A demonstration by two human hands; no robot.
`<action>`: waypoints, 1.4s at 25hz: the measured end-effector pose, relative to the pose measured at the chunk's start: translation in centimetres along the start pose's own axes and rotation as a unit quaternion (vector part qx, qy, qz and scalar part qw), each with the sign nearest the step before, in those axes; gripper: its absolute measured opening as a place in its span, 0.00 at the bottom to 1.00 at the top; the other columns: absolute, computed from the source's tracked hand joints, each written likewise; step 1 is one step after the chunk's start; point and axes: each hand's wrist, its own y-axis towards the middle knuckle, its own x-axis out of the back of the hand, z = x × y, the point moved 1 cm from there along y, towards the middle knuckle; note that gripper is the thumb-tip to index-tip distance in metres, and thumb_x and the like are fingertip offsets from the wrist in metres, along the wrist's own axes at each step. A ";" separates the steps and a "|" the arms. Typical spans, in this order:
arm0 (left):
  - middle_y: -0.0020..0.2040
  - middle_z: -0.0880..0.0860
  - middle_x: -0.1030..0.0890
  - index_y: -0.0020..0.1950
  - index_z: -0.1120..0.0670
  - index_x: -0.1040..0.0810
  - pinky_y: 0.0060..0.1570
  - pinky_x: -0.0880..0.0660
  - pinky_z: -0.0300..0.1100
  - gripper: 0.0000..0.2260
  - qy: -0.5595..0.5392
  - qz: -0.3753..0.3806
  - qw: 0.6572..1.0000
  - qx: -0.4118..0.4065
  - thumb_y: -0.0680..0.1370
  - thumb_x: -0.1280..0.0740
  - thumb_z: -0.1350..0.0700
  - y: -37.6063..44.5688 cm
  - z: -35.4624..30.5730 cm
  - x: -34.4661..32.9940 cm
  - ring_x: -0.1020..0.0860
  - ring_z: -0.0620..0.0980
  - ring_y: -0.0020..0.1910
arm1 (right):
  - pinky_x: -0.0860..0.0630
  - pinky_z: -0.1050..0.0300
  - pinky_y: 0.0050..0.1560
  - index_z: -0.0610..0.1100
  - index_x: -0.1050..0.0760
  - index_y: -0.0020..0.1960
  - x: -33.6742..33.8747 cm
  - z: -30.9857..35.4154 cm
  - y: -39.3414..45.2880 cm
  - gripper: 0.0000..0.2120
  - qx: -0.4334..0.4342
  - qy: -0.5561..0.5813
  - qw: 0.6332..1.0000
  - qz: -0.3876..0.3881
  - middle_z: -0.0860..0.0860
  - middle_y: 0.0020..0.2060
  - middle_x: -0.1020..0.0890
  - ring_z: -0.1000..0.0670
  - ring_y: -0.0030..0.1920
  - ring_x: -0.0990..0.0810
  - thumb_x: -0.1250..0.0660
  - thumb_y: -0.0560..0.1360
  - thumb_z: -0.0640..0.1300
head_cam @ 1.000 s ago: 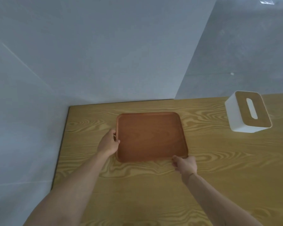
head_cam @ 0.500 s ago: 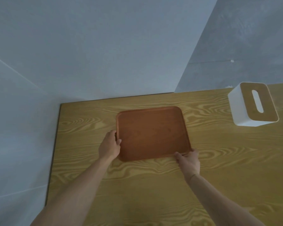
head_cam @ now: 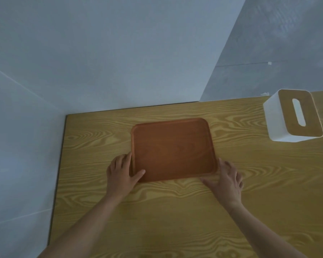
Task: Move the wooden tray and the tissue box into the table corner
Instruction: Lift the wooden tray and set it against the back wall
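A reddish-brown wooden tray (head_cam: pixel 173 149) lies flat on the wooden table (head_cam: pixel 175 216), a little right of the table's far-left corner (head_cam: pixel 71 120). My left hand (head_cam: pixel 120 174) holds the tray's near-left corner, thumb over the rim and fingers along the left edge. My right hand (head_cam: pixel 226 179) rests on the table at the near-right corner, fingers spread, the index finger against the tray's right edge. A white tissue box (head_cam: pixel 277 121) with a wooden top and a slot stands at the far right, apart from the tray.
Grey walls (head_cam: pixel 119 62) run behind the table's far edge and along its left edge, meeting at the corner. A strip of bare tabletop lies between the tray and the left edge.
The tray has shifted slightly and my left hand has slid to its near-left corner. My right hand has opened its fingers at the near-right corner. The view has tilted.
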 end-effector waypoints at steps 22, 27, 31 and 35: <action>0.82 0.48 0.49 0.80 0.44 0.54 0.74 0.51 0.63 0.52 -0.004 0.059 0.998 -0.014 0.63 0.38 0.23 2.7 0.2 -0.6 0.54 0.55 0.80 | 0.56 0.23 0.72 0.69 0.54 0.77 0.8 0.3 4.7 0.45 0.041 -0.022 0.999 0.015 0.54 0.82 0.50 0.45 0.80 0.58 0.35 0.67 0.73; 0.82 0.52 0.50 0.80 0.43 0.54 0.74 0.51 0.64 0.52 -0.017 0.064 0.998 0.007 0.64 0.32 0.27 4.5 -0.9 0.3 0.54 0.56 0.79 | 0.58 0.23 0.72 0.72 0.53 0.76 1.7 1.3 6.8 0.44 0.017 -0.005 0.999 0.031 0.53 0.82 0.52 0.43 0.80 0.59 0.33 0.67 0.72; 0.81 0.54 0.49 0.80 0.42 0.53 0.74 0.50 0.64 0.51 -0.018 0.061 0.998 0.017 0.65 0.30 0.29 5.4 -1.7 0.3 0.53 0.57 0.79 | 0.57 0.23 0.72 0.72 0.52 0.76 2.0 1.8 8.0 0.44 0.006 0.001 0.999 0.033 0.51 0.81 0.52 0.41 0.79 0.58 0.31 0.67 0.71; 0.80 0.54 0.48 0.80 0.42 0.53 0.74 0.49 0.64 0.51 -0.016 0.066 0.997 0.027 0.65 0.29 0.30 5.9 -2.1 0.6 0.52 0.57 0.79 | 0.53 0.24 0.72 0.72 0.49 0.75 2.3 2.3 8.4 0.44 0.000 0.006 1.000 0.029 0.50 0.80 0.50 0.40 0.78 0.55 0.29 0.66 0.70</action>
